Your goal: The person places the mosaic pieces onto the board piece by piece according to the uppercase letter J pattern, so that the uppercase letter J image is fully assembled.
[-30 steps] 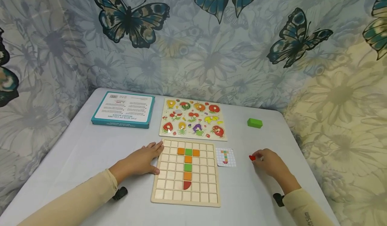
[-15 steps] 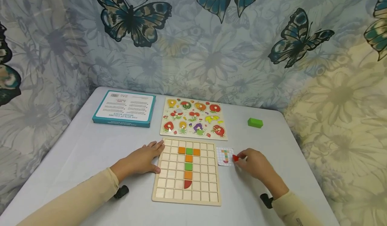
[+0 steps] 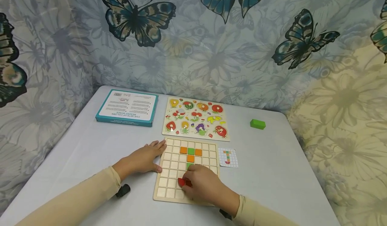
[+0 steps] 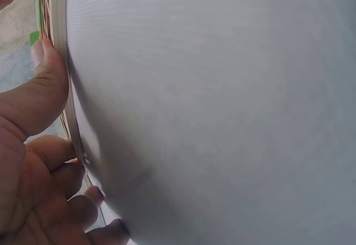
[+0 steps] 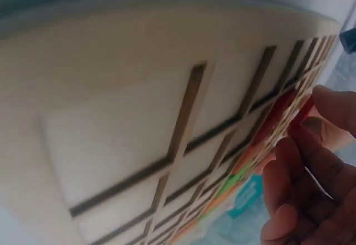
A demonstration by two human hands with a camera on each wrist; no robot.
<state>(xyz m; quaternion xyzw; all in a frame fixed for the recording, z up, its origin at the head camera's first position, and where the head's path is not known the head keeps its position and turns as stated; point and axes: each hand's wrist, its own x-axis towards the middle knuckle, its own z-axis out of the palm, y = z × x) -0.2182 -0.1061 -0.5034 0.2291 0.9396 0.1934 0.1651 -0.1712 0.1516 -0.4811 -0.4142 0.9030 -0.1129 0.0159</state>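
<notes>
A wooden grid board (image 3: 164,182) lies on the table with orange and green square tiles, such as a green tile (image 3: 191,151), set in its cells. My right hand (image 3: 205,185) is over its lower middle, pinching a small red quarter-round tile (image 3: 181,182) between thumb and fingers. Another red tile (image 3: 188,183) sits in the cell beside it, partly covered by that hand. Along the board's left edge rests my left hand (image 3: 142,159), fingers spread and thumb apart. In the left wrist view, the thumb (image 4: 47,86) touches the board's side.
A small pattern card (image 3: 228,157) lies just right of the board. Behind stand a fruit puzzle board (image 3: 196,122) and a teal-edged box (image 3: 128,106). One green block (image 3: 257,124) is at the back right. Patterned cloth hangs behind the table.
My right hand has carried the red tile leftward from the right side of the table, past the card, to the board. The left hand keeps its place at the board's edge.
</notes>
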